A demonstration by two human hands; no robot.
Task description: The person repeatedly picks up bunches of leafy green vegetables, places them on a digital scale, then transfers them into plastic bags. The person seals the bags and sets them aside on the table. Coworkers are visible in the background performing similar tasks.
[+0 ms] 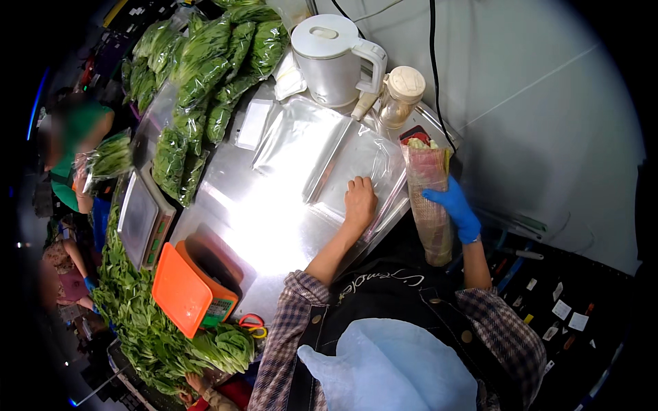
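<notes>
My left hand (360,201) is bare, its fingers curled down on a stack of clear plastic bags (362,154) at the table's near right corner. Whether it pinches a bag, I cannot tell. A blue glove covers my right hand (457,208), which grips a long woven sleeve (429,205) from its right side. Something pale shows at the sleeve's upper end, and its lower end hangs off the table near my apron. More clear bags (303,141) lie flat just left of the stack.
Behind the bags stand a white electric kettle (329,67) and a lidded jar (401,97). Bagged greens (200,77) fill the back left. An orange scale (185,287), a flat-topped scale (141,216), scissors (253,324) and loose greens (139,313) lie left. Other people work beyond.
</notes>
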